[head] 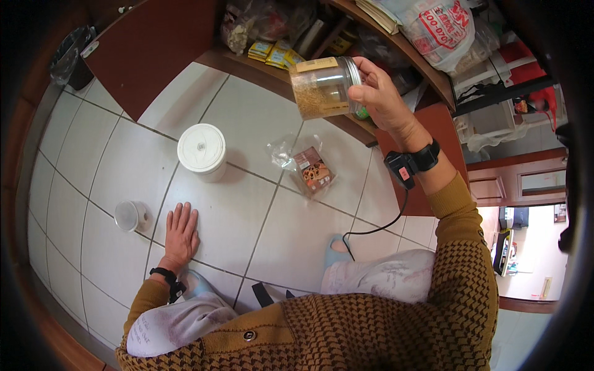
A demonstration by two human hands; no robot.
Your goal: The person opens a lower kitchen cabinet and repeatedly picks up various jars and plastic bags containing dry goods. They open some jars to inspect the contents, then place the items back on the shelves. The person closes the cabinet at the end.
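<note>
My right hand (378, 92) grips a clear plastic jar (322, 88) by its silver screw lid. The jar is tilted on its side in the air, and brown granules lie along its lower wall. My left hand (181, 232) is held low over or on the tiled floor, fingers stretched out and nothing in it; contact with the floor cannot be told. Beside it on the left stands a small clear tub (131, 216) with a pale lid. Farther ahead is a white lidded plastic canister (202, 152). A brown printed packet in a clear plastic bag (313, 171) lies on the floor.
An open low cabinet (260, 69) holds yellow packets (278, 53) and bagged goods. Its brown doors (153, 51) stand swung out on both sides. A white plastic bag (441, 32) sits above. A lined bin (74, 60) is at far left. A black cable (390, 225) hangs from my right wrist.
</note>
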